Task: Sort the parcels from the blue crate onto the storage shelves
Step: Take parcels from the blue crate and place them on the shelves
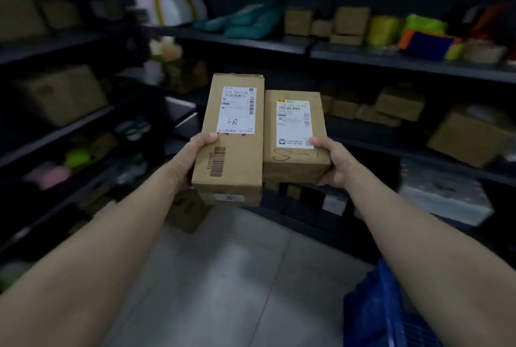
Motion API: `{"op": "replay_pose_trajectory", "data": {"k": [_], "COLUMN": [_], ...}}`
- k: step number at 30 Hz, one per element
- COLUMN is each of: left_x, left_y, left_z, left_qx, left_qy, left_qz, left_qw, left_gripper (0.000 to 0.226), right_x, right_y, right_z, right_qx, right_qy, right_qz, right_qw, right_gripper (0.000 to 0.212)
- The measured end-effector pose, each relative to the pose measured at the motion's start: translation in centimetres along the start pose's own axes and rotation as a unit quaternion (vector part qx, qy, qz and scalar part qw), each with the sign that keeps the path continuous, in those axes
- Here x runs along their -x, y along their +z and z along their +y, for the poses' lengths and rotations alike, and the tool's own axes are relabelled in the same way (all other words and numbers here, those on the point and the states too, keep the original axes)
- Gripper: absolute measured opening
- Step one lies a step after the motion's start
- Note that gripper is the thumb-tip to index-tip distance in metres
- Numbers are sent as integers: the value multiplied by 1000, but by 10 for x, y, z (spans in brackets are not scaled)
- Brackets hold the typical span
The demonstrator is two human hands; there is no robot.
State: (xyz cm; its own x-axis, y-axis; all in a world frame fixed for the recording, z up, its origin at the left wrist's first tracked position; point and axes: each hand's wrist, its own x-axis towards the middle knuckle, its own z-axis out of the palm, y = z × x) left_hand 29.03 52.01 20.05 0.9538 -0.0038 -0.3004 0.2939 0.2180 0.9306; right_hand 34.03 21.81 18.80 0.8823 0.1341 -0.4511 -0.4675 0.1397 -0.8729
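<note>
Two brown cardboard parcels are held up side by side in front of me. My left hand (pixel 192 159) grips the taller parcel (pixel 231 156) at its left side, thumb on top; its white label reads "8-1" by hand. My right hand (pixel 332 162) grips the shorter parcel (pixel 290 162) at its right side, thumb on the label corner; "8-1" is scrawled on the cardboard. The two parcels touch along their inner sides. The blue crate (pixel 382 307) sits on the floor at the lower right, partly behind my right forearm. Dark storage shelves (pixel 391 60) run ahead and to the left.
The shelves carry many brown boxes (pixel 472 140), teal bags (pixel 251 22), yellow and green soft packs (pixel 402 27) and a white wrapped parcel (pixel 178 10). A carton (pixel 187 215) stands on the grey tiled floor (pixel 223 277) under the parcels. Left shelving (pixel 55 128) meets the back shelving in a corner.
</note>
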Motion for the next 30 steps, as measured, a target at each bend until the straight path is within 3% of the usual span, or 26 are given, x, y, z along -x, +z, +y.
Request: {"op": "replay_pose_trajectory", "data": {"k": [6,10,16,30], "left_x": [106,178,289,487], "left_y": [-111,-169,-252,-444], "left_z": [-14,-20,-42,-101], "left_qx": [38,56,97,179], "left_qy": [27,50,81,101], "left_qz": [168,254,354,470], "left_qw": [985,964,927,859], "left_gripper": [26,25,32,44], "right_x": [-10,8,50,163], "right_y": [140,231,363,617], "right_z": [29,47,85,223], "right_qx": [81,140,186,279], "right_qy": [48,47,42,69], "right_qz": [-175,-241,-333,-426], "right_qw": [980,959,923,858], "right_gripper": [75,55,56,62]}}
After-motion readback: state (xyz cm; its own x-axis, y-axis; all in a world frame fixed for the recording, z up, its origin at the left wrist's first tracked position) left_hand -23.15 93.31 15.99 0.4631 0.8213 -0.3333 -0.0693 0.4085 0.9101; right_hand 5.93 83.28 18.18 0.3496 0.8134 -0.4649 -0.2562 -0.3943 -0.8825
